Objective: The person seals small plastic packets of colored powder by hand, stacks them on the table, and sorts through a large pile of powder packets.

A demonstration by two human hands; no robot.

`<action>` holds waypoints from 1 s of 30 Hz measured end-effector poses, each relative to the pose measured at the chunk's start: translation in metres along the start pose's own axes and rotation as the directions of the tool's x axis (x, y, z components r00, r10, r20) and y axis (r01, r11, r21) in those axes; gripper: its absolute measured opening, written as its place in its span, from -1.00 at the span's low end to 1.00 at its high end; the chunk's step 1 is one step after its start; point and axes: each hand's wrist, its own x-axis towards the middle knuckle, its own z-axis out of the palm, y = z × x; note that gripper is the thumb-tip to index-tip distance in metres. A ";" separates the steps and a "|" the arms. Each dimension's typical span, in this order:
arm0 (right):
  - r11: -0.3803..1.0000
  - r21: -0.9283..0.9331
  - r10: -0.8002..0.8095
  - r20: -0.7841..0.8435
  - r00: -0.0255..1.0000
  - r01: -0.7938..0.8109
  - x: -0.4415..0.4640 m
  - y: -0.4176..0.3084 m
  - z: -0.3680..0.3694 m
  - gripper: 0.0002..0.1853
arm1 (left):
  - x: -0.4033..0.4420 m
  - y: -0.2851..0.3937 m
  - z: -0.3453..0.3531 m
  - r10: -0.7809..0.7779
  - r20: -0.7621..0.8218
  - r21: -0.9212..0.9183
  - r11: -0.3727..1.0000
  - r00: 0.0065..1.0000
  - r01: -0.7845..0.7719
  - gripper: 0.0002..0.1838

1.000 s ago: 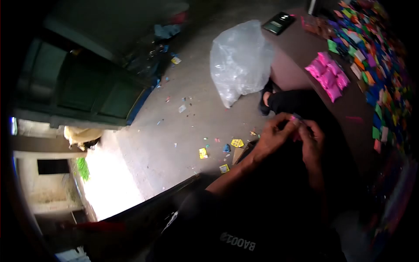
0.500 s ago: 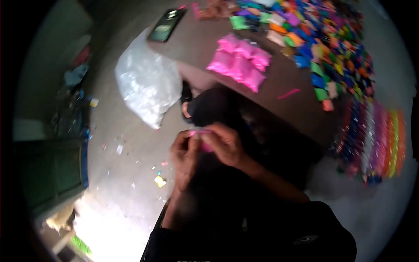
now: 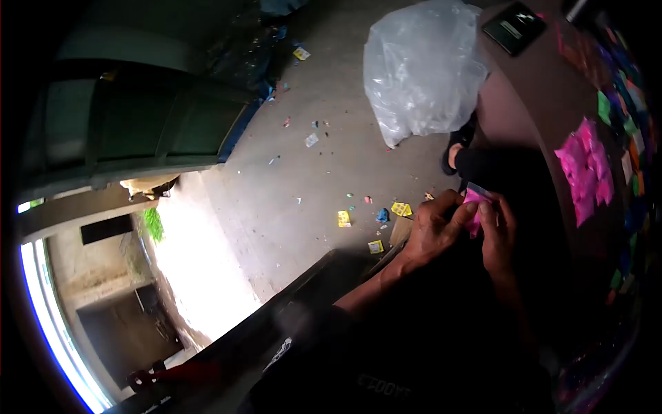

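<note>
A small clear plastic packet with pink contents (image 3: 473, 219) is held up between my two hands, above my lap. My left hand (image 3: 433, 228) pinches its left side with the thumb and bent fingers. On the other side, my right hand (image 3: 499, 231) grips it between thumb and fingers. The packet's clear top edge sticks up past the fingertips, while part of its body is covered by them. To the right, a cluster of similar filled pink packets (image 3: 585, 172) lies on the brown table (image 3: 520, 90).
A large translucent plastic bag (image 3: 424, 76) stands on the floor beside the table. A dark phone (image 3: 514, 27) lies near the table's edge. Many colourful packets (image 3: 631, 138) fill the far right. Yellow wrappers (image 3: 344, 219) and scraps litter the floor. A dark green cabinet (image 3: 138, 124) is at left.
The view has swung left, so the table and pink cluster now sit at the right edge and a bright doorway shows. Both hands still hold the packet, which is now more visible.
</note>
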 end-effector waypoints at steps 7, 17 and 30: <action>0.995 0.101 -0.024 0.037 0.999 0.020 0.024 0.028 0.022 -0.61 | -0.001 -0.001 -0.019 -0.214 0.008 -0.227 0.951 0.977 0.210 -0.63; 0.990 -0.064 -0.114 0.151 0.982 0.125 0.027 0.027 0.025 -0.59 | -0.013 -0.015 -0.032 -0.158 0.000 -0.164 0.974 0.987 0.156 -0.55; 0.995 -0.079 -0.037 0.261 0.965 0.060 0.001 0.042 -0.001 -0.51 | -0.037 -0.012 -0.014 -0.106 -0.037 -0.163 0.982 0.994 0.099 -0.65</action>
